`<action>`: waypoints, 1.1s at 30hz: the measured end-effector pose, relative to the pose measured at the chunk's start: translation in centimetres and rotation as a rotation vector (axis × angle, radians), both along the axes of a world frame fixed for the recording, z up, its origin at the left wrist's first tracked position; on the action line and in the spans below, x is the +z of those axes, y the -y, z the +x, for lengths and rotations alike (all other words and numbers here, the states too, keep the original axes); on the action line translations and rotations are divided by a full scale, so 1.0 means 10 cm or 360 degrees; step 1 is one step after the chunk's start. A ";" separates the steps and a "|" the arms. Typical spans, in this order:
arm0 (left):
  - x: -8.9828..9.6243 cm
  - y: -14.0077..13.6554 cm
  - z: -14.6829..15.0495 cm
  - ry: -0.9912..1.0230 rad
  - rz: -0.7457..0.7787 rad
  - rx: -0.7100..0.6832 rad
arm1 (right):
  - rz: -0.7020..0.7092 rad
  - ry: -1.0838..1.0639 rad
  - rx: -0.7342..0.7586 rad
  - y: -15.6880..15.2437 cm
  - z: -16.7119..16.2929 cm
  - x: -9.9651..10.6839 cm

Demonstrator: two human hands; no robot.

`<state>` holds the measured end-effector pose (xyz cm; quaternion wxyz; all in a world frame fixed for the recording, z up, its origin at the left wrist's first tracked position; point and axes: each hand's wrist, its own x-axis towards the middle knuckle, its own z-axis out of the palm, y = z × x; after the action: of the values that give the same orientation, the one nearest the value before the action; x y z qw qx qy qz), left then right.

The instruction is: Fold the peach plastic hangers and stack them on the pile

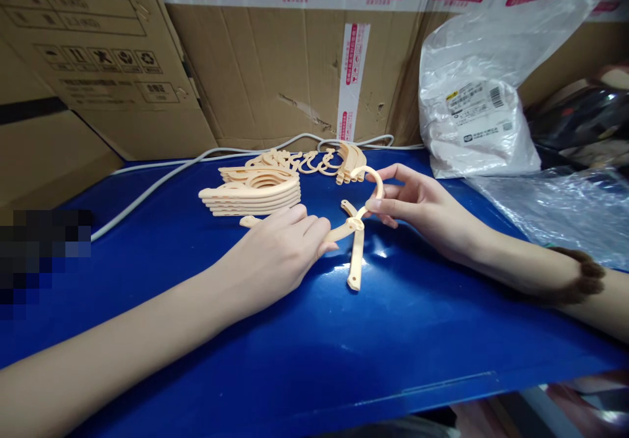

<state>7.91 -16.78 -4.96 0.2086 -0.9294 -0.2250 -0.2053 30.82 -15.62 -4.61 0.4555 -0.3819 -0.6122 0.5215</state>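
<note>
Both hands are on one cream plastic folding hanger [340, 231] above the blue tabletop. My left hand [280, 248] is closed round one of its arms, the end of which sticks out past the knuckles. With thumb and fingers, my right hand [417, 209] pinches the curved hook [378, 182] near its base. Another hanger arm [357, 261] points down toward me from the joint, and a short piece [348, 207] juts out behind it. Beyond my left hand lies a stack of cream hanger parts [250, 196]. Loose hooks [309, 162] and curved arm pieces [350, 163] lie farther back.
Cardboard boxes [275, 65] stand along the back of the blue table [314, 359]. A white cable [162, 192] runs along the back and left. At the right are a labelled plastic bag [476, 110] and a clear plastic sheet [574, 209].
</note>
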 end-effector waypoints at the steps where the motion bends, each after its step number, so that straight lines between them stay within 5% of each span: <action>1: 0.00 0.00 0.00 -0.0003 0.0005 0.0007 | 0.0010 0.0010 -0.0004 0.00 0.00 0.00; 33: -0.01 0.03 -0.01 -0.0145 0.0007 0.0122 | 0.0113 0.0254 0.0030 0.04 0.01 0.05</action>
<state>7.76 -17.06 -5.08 0.2284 -0.9280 -0.2502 -0.1550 30.94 -16.02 -4.07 0.4136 -0.4003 -0.6682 0.4715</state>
